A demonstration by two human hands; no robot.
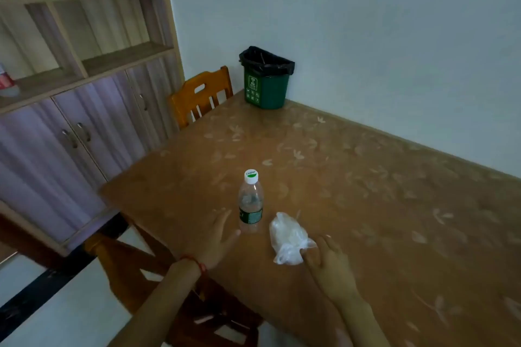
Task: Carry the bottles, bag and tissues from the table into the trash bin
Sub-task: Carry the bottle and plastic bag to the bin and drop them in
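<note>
A clear bottle (250,201) with a green label, its writing too blurred to read, is standing upright near the counter's (366,191) near-left corner. The left hand (218,239) is reaching beside it, fingers spread, holding nothing. The right hand (328,262) is touching the crumpled plastic bag (287,238), perhaps pinching it. The green trash bin (266,79), bearing white symbols, is sitting at the far corner, with open counter between.

A home dining corner: a wooden table (352,177) against the wall, a wooden chair (201,96) and a shelf cabinet (84,87) at far left.
</note>
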